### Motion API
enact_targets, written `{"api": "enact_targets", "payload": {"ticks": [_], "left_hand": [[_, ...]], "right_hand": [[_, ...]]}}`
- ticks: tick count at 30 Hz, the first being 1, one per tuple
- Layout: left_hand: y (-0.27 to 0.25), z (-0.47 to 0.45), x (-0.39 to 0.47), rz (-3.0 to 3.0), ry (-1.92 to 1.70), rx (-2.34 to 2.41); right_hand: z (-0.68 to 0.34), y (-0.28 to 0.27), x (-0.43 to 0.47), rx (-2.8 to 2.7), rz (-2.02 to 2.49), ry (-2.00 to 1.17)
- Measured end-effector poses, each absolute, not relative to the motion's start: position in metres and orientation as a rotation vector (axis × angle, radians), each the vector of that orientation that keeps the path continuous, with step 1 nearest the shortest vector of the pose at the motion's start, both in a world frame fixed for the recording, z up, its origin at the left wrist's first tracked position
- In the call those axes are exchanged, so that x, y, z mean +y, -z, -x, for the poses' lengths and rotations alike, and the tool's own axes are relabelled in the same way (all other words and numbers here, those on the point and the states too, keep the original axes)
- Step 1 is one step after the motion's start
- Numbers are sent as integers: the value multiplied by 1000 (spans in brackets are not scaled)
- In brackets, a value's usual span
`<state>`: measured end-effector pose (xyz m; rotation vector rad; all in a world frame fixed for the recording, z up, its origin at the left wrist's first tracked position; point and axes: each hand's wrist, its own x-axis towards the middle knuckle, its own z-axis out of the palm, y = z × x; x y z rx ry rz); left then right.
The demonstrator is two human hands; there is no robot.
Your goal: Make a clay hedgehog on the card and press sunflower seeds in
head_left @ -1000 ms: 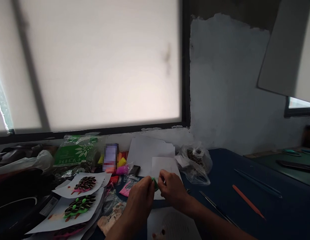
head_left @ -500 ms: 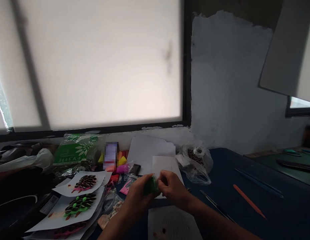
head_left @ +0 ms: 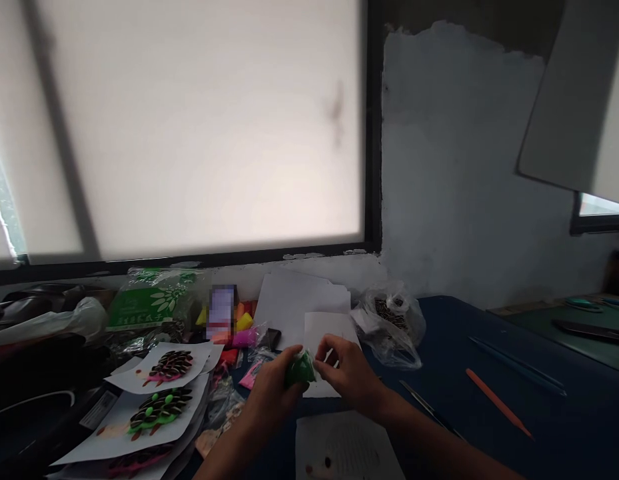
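Note:
My left hand [head_left: 276,383] is wrapped round a small green packet [head_left: 300,371] in clear, shiny plastic. At the packet's right edge, my right hand [head_left: 342,370] pinches the clear wrapping between thumb and finger. Both hands are raised over white paper sheets [head_left: 334,327] on the dark blue table. Below them lies a sheet with a hedgehog-like drawing [head_left: 346,447], partly cut off by the frame. To the left is a pile of sheets bearing hedgehog figures, one with green balls [head_left: 162,407] and one with pink at its base [head_left: 172,365].
Colourful packets [head_left: 244,337] and a green-and-clear bag [head_left: 154,300] sit at the back left. A clear bag of dark pieces [head_left: 392,317] stands behind my right hand. On the right lie an orange tool [head_left: 498,403], blue tweezers [head_left: 519,367] and a thin metal tool [head_left: 429,407].
My right hand has shifted slightly away from the packet, its fingers now pinching the wrapping's edge. More of the green packet shows in my left hand.

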<state>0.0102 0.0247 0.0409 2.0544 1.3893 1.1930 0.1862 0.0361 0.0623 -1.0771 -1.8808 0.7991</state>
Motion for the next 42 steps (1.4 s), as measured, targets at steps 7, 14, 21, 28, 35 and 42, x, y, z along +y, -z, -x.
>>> {"api": "enact_targets", "payload": {"ticks": [7,14,21,28,35,42], "left_hand": [[-39,-5,23,-2080,-1163,1408],[-37,-8,24,-2130,-1102,1433],[-40,-9,23,-2105,-1036,1400],[-46,-9,22,-1819,-1085,1267],[-35,-5,30,-1379,-1102,1115],[-30,-8,32,-1306,-1241,1058]], "right_hand": [[-184,-60,34,-1949,991,-1005],[-182,-55,33,-2001,946,-1003],[-182,-52,32,-2065,964,-890],[-186,-56,37,-2039,977,-798],[-183,-55,35,-2006,961,-805],[-183,-53,35,-1995,977,-868]]}}
